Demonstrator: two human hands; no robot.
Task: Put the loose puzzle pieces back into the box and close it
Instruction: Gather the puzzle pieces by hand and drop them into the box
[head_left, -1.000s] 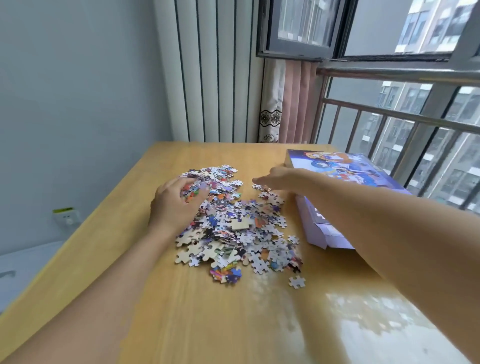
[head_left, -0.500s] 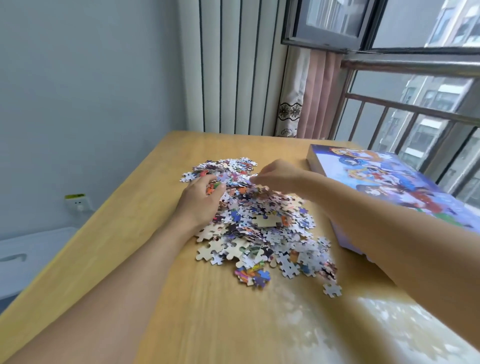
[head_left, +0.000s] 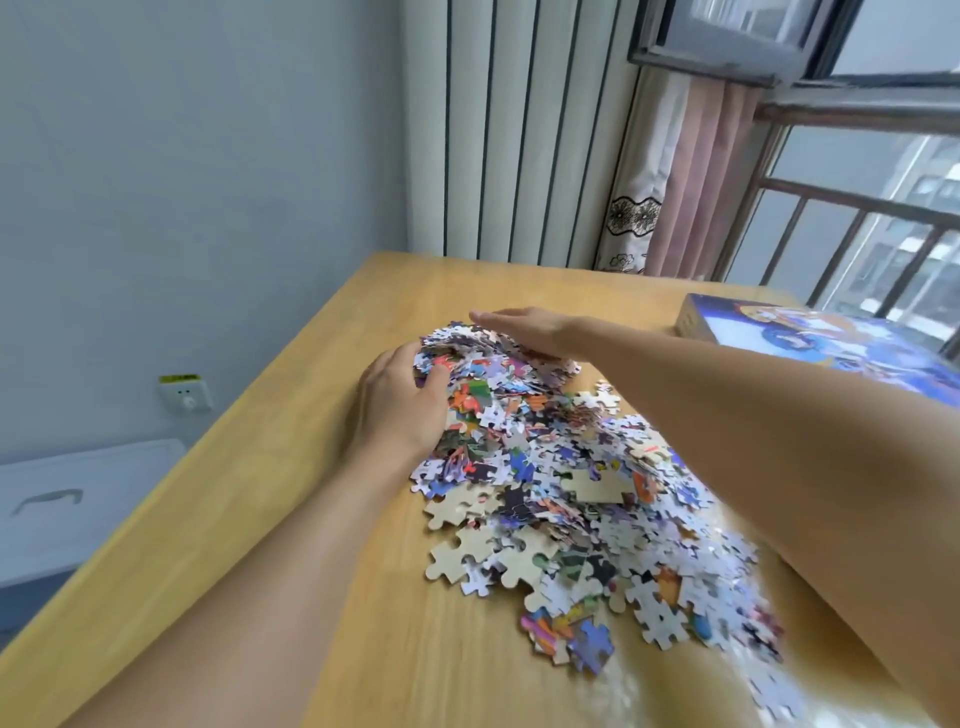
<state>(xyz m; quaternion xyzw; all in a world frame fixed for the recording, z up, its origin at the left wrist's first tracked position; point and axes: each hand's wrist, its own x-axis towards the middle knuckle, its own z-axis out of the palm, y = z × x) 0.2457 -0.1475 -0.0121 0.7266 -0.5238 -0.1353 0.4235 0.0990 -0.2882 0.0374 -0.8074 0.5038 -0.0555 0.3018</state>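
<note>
Left hand (head_left: 400, 405) at the near left edge of the heap, fingers curled into the puzzle pieces (head_left: 561, 483) and digging under a raised clump at the far end. Right hand (head_left: 524, 330) laid across the top of that same clump from the right, fingers straight and flat, palm down, pressing on the pieces rather than clasping them. Clump squeezed between the two hands and lifted a little above the rest of the heap.

Remaining pieces spread loose over the wooden table (head_left: 291, 467), trailing from the hands toward the near right corner, some face up in colour, some showing plain cardboard backs. A few stragglers at the near right, blurred. Right forearm crossing above the right side of the heap.

Box (head_left: 810, 338) on the table at the far right, apart from the heap, its printed blue top facing up; partly cut off by the frame edge and by the right forearm, so whether open or shut cannot be told.

Beyond the table: vertical blinds (head_left: 519, 130), a pink curtain (head_left: 696, 182) and a barred window (head_left: 872, 208). On the grey wall at left, a socket (head_left: 185, 394); below it, a white storage bin (head_left: 67, 504) with a handle.
</note>
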